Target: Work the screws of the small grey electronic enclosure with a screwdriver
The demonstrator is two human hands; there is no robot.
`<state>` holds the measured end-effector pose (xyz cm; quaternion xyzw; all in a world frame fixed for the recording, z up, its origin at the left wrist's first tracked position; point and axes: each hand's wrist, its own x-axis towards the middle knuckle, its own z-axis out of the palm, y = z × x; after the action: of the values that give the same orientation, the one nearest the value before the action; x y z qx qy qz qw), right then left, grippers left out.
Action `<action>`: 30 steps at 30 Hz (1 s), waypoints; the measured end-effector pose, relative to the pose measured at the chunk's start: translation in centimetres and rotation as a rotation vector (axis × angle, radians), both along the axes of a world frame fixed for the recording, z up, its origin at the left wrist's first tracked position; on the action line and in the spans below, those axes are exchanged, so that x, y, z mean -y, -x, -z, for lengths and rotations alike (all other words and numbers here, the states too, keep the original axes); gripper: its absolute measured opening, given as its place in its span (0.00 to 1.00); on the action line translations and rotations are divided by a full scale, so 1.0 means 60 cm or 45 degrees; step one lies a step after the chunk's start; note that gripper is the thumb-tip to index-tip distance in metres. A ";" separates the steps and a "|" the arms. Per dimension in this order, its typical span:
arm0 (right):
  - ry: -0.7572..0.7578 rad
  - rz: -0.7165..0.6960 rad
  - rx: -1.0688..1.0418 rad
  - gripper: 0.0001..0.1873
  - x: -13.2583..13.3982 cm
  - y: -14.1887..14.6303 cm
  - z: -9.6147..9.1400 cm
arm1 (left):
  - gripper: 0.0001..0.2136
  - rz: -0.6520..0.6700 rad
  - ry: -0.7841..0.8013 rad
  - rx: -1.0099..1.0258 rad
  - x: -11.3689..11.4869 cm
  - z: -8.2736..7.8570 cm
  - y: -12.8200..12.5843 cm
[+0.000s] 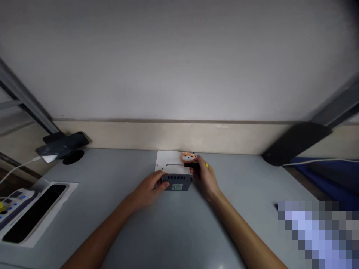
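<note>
A small dark grey box (177, 182) with vent slots and a green label lies on the grey table (174, 231). My left hand (150, 188) grips its left end, fingers curled round it. My right hand (204, 175) is at the box's right end, closed on a dark tool with a yellow tip (196, 164). Behind the box lies a white sheet (165, 162), and an orange animal-shaped toy (187, 156) sits on its far right corner.
A phone (63, 146) rests on a stand at the back left. A black slot tray (33, 213) and a white power strip (12, 198) sit at the left edge. A black lamp head (294, 142) leans at the right. The wall runs close behind.
</note>
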<state>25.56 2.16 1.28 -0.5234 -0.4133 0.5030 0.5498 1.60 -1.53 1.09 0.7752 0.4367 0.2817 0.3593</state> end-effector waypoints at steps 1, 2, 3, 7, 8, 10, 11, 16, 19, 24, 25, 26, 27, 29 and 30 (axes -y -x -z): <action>-0.014 0.010 -0.057 0.29 -0.001 -0.004 -0.005 | 0.16 -0.003 0.012 0.007 -0.002 0.002 0.001; -0.029 0.021 -0.108 0.27 -0.001 -0.008 -0.011 | 0.16 -0.005 0.022 0.014 -0.003 0.003 0.001; -0.045 0.027 -0.147 0.26 -0.001 -0.012 -0.016 | 0.15 -0.007 0.032 0.019 -0.004 0.005 0.002; -0.134 -0.008 -0.185 0.23 0.007 -0.020 -0.032 | 0.14 -0.041 0.056 0.021 -0.006 0.006 0.002; -0.163 -0.041 -0.177 0.22 0.010 -0.020 -0.033 | 0.14 -0.055 0.053 0.020 -0.006 0.006 0.002; -0.204 -0.103 -0.138 0.22 0.014 -0.019 -0.033 | 0.14 -0.086 0.027 0.013 -0.004 0.006 0.002; -0.215 -0.125 -0.110 0.23 0.015 -0.018 -0.031 | 0.15 -0.101 0.002 0.004 -0.003 0.005 0.002; -0.216 -0.147 -0.008 0.24 0.015 -0.016 -0.022 | 0.18 -0.162 -0.281 -0.033 0.003 0.010 0.001; -0.206 -0.151 0.003 0.24 0.015 -0.016 -0.020 | 0.17 -0.163 -0.445 -0.033 0.004 0.015 0.001; -0.224 -0.177 -0.022 0.23 0.015 -0.014 -0.015 | 0.19 -0.114 -0.683 -0.041 0.001 0.018 0.004; -0.226 -0.181 -0.027 0.23 0.015 -0.014 -0.013 | 0.20 -0.104 -0.723 -0.038 0.000 0.017 0.004; -0.225 -0.182 -0.031 0.23 0.014 -0.014 -0.012 | 0.20 -0.097 -0.757 -0.036 -0.001 0.017 0.005; -0.225 -0.184 -0.034 0.23 0.014 -0.014 -0.011 | 0.21 -0.094 -0.788 -0.036 -0.001 0.016 0.005; -0.232 -0.184 -0.033 0.22 0.014 -0.014 -0.010 | 0.20 -0.093 -0.840 -0.044 -0.001 0.015 0.005; -0.240 -0.185 -0.029 0.23 0.014 -0.014 -0.011 | 0.19 -0.092 -0.865 -0.047 -0.001 0.014 0.005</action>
<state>26.42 1.32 1.94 -0.4325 -0.4893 0.5062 0.5633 1.28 -1.45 0.24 0.8396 0.3515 0.4094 0.0624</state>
